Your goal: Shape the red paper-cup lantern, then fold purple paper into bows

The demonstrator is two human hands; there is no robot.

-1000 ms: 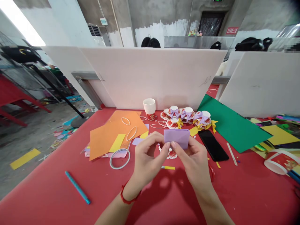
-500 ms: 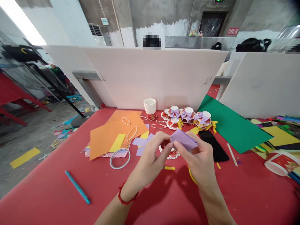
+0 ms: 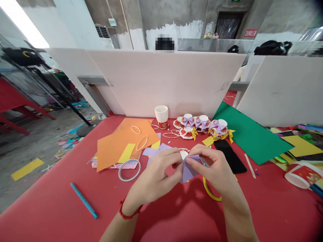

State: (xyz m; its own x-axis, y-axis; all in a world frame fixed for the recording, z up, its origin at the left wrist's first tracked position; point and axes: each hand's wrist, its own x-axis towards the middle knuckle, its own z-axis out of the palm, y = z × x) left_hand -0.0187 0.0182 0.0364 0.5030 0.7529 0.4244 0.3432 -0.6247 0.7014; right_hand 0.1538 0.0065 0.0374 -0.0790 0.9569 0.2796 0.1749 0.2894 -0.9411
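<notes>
A small piece of purple paper [image 3: 189, 172] is held just above the smooth red worktop [image 3: 166, 220], between the person's two bare hands. The right hand [image 3: 214, 164] pinches it near its upper edge, thumb in front and fingers behind. The left hand [image 3: 160, 173] curls in with its fingertips at the paper's left edge; whether that grip is pressed on the paper or only rests against it, I cannot tell. A red cord bracelet [image 3: 121, 212] circles the left wrist. Under the right hand shows a curved yellow loop [image 3: 211, 195], and by its fingers a short grey metal piece [image 3: 204, 162]; how the two join is hidden. Just behind the purple paper sits a red-and-white frilled disc [image 3: 183, 153], partly covered. Purple paper strips [image 3: 150, 152] lie left of the left hand, near overlapping orange paper sheets [image 3: 111, 153] and a round grey ring [image 3: 120, 172]. A slim teal pen [image 3: 84, 201] lies apart at lower left. A black phone [image 3: 230, 157] lies beyond the right hand, near a large green sheet [image 3: 254, 137]. Farther back stand a white cup with a red base [image 3: 161, 115] and a cluster of small white cups with purple bows [image 3: 202, 121], before a white panel [image 3: 164, 82].
</notes>
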